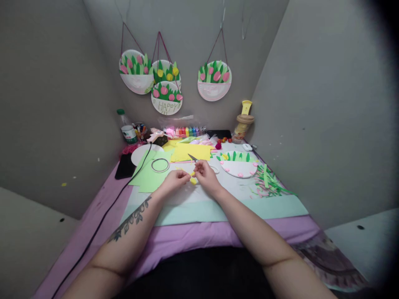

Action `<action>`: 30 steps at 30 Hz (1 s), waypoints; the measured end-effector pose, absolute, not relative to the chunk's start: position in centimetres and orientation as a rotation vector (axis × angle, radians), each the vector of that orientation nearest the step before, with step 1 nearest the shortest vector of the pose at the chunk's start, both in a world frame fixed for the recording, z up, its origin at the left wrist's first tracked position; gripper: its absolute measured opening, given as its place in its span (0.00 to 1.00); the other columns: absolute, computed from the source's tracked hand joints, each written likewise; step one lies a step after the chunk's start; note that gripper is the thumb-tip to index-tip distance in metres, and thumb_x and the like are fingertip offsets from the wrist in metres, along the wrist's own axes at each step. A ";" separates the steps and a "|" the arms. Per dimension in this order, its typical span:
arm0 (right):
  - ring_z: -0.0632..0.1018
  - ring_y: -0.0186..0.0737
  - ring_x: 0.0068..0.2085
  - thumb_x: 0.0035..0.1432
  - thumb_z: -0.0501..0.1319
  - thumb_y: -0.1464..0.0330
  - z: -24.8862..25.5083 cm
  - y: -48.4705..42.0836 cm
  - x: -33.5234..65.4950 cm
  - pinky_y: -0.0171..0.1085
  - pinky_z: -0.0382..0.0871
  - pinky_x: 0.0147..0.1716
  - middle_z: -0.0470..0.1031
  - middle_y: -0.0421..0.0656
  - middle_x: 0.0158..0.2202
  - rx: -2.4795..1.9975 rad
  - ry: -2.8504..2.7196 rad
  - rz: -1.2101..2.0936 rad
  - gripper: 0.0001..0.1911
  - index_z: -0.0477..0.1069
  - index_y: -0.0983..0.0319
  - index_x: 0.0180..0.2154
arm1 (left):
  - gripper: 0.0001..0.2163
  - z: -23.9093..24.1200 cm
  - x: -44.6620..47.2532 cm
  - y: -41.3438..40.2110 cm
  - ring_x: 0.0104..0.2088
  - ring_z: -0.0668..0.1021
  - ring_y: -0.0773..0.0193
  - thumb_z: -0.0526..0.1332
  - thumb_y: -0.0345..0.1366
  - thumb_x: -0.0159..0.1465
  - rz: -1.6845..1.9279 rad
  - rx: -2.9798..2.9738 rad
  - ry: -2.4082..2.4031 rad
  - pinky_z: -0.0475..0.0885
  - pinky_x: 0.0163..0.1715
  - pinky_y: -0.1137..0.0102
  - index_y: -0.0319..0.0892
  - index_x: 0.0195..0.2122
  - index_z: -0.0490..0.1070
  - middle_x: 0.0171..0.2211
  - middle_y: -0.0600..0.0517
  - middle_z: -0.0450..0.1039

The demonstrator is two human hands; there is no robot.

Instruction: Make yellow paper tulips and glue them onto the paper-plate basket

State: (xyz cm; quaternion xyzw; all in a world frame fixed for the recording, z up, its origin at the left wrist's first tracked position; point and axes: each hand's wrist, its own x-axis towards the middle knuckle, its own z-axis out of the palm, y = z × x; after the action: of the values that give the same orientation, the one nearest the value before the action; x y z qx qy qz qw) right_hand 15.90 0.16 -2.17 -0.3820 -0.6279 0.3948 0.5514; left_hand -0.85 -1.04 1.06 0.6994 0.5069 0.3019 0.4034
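Note:
My left hand (176, 179) is closed in a pinch, its fingertips close to a small yellow paper piece (192, 174). My right hand (206, 176) pinches that same piece from the other side. Just below the fingertips is another yellow paper cutout (193, 181). Scissors (192, 158) show behind my right hand, blades pointing up and left; the hand hides their middle, and I cannot tell whether it touches them. Beyond the hands lies a sheet of yellow paper (190, 152). To the right is a half-plate basket (238, 169) with green paper leaves and pink bits.
Green paper sheets (149, 180), a tape ring (160, 165) and a black phone (124, 167) lie at left. A glue gun (156, 135) trails a black cord. Green paper scraps (269, 182) heap at right. A bottle (128, 131) and cup (241, 128) stand behind.

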 end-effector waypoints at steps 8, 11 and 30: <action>0.74 0.36 0.31 0.50 0.55 0.74 -2.0 -0.3 15.5 0.37 0.70 0.32 0.68 0.38 0.31 -0.943 -1.595 0.864 0.12 0.62 0.59 0.39 | 0.12 0.2 -0.7 -0.7 0.21 0.68 0.68 0.58 0.42 0.55 0.808 1.740 1.328 0.60 0.21 0.74 0.38 0.27 0.74 0.21 0.54 0.70; 0.72 0.36 0.31 0.50 0.57 0.71 -1.6 -0.4 15.7 0.36 0.67 0.31 0.68 0.38 0.30 -0.969 -1.611 0.831 0.07 0.64 0.59 0.35 | 0.11 -0.2 -0.9 -0.5 0.22 0.69 0.68 0.57 0.40 0.55 0.847 1.747 1.361 0.61 0.22 0.74 0.38 0.26 0.73 0.22 0.54 0.70; 0.63 0.33 0.26 0.47 0.57 0.69 -1.2 -0.1 16.4 0.32 0.57 0.25 0.63 0.35 0.23 -1.106 -1.618 1.103 0.02 0.63 0.60 0.24 | 0.08 0.8 -0.9 -1.1 0.28 0.70 0.65 0.54 0.36 0.57 0.820 2.005 1.334 0.61 0.28 0.72 0.40 0.25 0.69 0.24 0.54 0.70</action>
State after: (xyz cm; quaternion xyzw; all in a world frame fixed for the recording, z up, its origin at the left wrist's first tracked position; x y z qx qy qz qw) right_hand 16.44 -0.12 -1.15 -0.4437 -0.6491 0.4423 0.4315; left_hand -0.89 -1.08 0.78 0.7531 0.5011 0.3081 0.2946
